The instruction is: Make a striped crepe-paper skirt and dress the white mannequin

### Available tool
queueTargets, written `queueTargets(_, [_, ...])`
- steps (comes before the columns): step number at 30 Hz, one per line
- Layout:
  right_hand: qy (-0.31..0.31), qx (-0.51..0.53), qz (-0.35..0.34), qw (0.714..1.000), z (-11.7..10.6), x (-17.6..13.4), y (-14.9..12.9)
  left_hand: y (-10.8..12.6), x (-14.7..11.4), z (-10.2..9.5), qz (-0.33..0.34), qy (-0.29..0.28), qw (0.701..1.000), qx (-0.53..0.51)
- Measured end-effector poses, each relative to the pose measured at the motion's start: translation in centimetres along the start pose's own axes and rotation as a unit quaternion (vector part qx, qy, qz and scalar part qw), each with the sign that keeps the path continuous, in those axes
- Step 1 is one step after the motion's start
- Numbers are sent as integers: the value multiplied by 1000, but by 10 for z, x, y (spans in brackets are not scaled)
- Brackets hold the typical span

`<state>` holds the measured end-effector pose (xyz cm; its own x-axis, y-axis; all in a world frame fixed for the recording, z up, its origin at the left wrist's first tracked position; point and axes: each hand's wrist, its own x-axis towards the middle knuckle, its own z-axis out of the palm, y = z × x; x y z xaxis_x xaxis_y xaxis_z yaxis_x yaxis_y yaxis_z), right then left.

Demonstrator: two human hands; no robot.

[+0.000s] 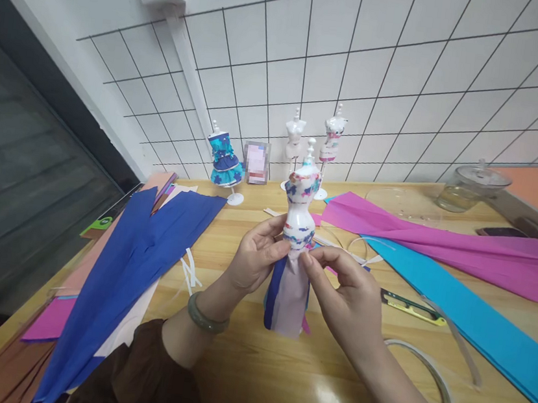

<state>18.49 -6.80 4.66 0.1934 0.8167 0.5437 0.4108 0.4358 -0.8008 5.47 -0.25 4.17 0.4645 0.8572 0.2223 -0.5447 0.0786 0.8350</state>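
Observation:
A small white dress form (301,217) stands upright before me, with bits of coloured paper around its bust and hips. My left hand (260,253) grips it at the hip from the left, thumb in front. A pale pink paper strip (290,302) hangs down the front below the hips. At its top edge, thumb and fingers of my right hand (348,293) pinch the strip against the form. Beside it hangs a dark blue paper panel (274,294). The form's base is hidden behind the papers.
Dark blue crepe paper (143,264) covers the left side. Pink paper (430,244) and light blue paper (455,316) lie right. Near my right arm are yellow thread snips (413,307) and a tape roll (444,393). A blue-dressed form (222,160) stands behind, near a glass jar (466,190).

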Motion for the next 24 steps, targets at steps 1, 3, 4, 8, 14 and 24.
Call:
queueTargets(1, [3, 6, 8, 1000, 0, 0, 1, 0, 0, 0, 1, -4, 1000, -1])
queueTargets(3, [9, 17, 19, 1000, 1, 0, 2, 0, -1, 1, 3, -7, 1000, -2])
queueTargets(4, [11, 20, 23, 999, 2, 0, 2, 0, -1, 0, 4, -8, 1000, -4])
queueTargets(8, [8, 28, 33, 999, 2, -1, 2, 0, -1, 0, 1, -14, 1000, -12])
queueTargets(14, [10, 17, 37, 999, 0, -1, 1, 2, -1, 3, -11, -2, 1000, -5])
queueTargets(24, [1, 51, 77, 996, 1, 0, 9, 4, -3, 6, -57, -16, 998, 11])
